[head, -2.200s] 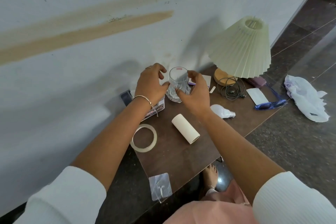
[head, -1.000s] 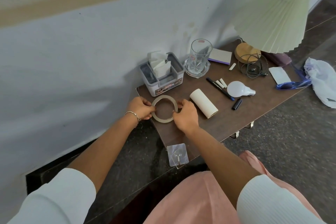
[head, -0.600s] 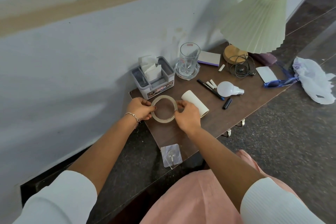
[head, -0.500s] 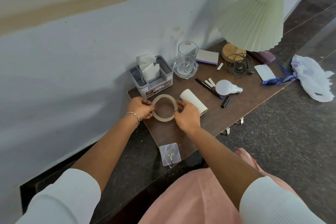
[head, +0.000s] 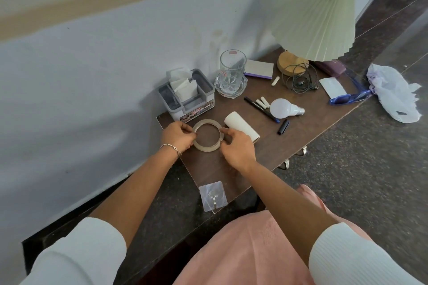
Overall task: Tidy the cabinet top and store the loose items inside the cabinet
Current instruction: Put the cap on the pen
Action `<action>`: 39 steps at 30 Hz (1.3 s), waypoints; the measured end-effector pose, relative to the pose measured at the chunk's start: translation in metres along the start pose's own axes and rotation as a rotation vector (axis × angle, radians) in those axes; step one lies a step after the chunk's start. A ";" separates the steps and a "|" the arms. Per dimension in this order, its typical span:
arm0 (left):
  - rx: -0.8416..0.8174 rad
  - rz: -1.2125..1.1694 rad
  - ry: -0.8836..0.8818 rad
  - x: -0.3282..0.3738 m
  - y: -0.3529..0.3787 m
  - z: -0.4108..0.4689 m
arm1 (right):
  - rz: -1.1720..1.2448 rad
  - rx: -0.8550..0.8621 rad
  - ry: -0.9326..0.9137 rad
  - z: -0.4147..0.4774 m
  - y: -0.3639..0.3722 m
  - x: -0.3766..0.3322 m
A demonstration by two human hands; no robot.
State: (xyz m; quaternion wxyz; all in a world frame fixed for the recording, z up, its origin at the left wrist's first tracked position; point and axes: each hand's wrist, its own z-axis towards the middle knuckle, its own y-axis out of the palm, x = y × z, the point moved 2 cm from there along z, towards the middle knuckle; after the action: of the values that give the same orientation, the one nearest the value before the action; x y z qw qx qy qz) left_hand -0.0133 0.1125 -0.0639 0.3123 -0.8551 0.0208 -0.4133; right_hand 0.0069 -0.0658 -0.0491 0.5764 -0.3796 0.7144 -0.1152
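A clear tape ring [head: 206,122] lies near the left end of the dark brown cabinet top [head: 273,146]. My left hand [head: 177,136] pinches its left rim and my right hand [head: 236,148] pinches its right rim. A white paper roll [head: 243,126] lies just right of my right hand. Behind the ring stands a grey organiser box [head: 187,97] with tissues. A drinking glass [head: 231,71] stands on a glass dish beside it. A black pen [head: 259,107], its cap [head: 283,127], white chalk pieces [head: 262,102] and a light bulb [head: 284,107] lie in the middle.
A pleated lamp [head: 317,21] with a coiled cord [head: 298,78] stands at the right end, near a notepad [head: 259,69], a white card [head: 332,87] and blue glasses [head: 347,98]. A clear adhesive hook [head: 213,195] overhangs the front corner. A plastic bag [head: 393,92] lies on the floor.
Both hands left the drinking glass and came down to the tape ring, which they have held at both sides for the last second. The view shifted slightly; the ring has barely moved.
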 end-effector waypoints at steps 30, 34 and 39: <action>-0.095 1.186 0.846 0.159 0.142 0.010 | -0.097 0.438 0.398 0.045 -0.105 0.103; -0.062 1.115 0.904 0.160 0.147 0.015 | -0.134 0.397 0.330 0.042 -0.108 0.107; -0.057 1.088 0.914 0.159 0.151 0.017 | -0.169 0.390 0.275 0.033 -0.110 0.111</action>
State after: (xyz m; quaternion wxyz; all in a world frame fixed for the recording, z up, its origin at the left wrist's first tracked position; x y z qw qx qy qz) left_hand 0.1368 -0.0465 -0.0445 0.4118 -0.4723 0.5845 -0.5155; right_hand 0.0773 -0.2075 -0.0748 0.5245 -0.3007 0.7160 -0.3492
